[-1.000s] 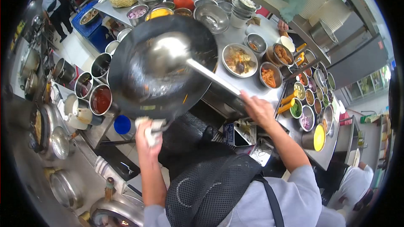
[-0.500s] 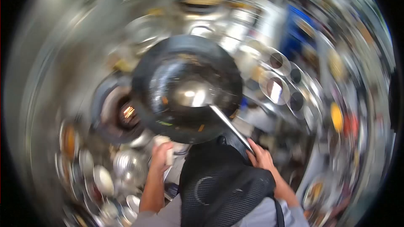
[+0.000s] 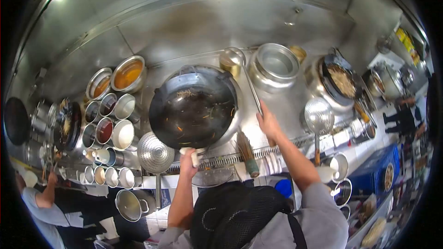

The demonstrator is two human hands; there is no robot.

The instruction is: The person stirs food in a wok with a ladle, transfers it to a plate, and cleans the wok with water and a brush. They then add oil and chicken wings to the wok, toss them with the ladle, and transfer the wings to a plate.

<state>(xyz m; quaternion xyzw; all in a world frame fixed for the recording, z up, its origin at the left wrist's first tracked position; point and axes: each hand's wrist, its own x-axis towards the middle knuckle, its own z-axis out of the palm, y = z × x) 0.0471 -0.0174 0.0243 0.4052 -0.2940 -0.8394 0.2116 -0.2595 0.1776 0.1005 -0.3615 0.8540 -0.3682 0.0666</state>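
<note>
A dark wok (image 3: 196, 115) sits on the burner in front of me, with a few bits of vegetable scattered inside its wet, oily surface. My left hand (image 3: 187, 167) is closed around the wok's near edge through a folded white cloth (image 3: 191, 155). A long-handled steel ladle (image 3: 251, 85) is gripped in my right hand (image 3: 268, 127). Its bowl overlaps a gold-coloured can (image 3: 228, 66) behind the wok to the right. Below my right hand, a bamboo wok brush (image 3: 247, 152) lies along the stove's front edge.
Left of the wok are a perforated skimmer (image 3: 156, 152), seasoning pots (image 3: 123, 134) and a bowl of orange liquid (image 3: 128, 74). To the right stand a steel pot (image 3: 277, 67), a second skimmer (image 3: 319, 116) and another wok with food (image 3: 341, 80). A co-worker (image 3: 41, 207) is at far left.
My view has swung from the side to face the stove. The wok now rests on the burner, and the ladle has come out of it to the back right.
</note>
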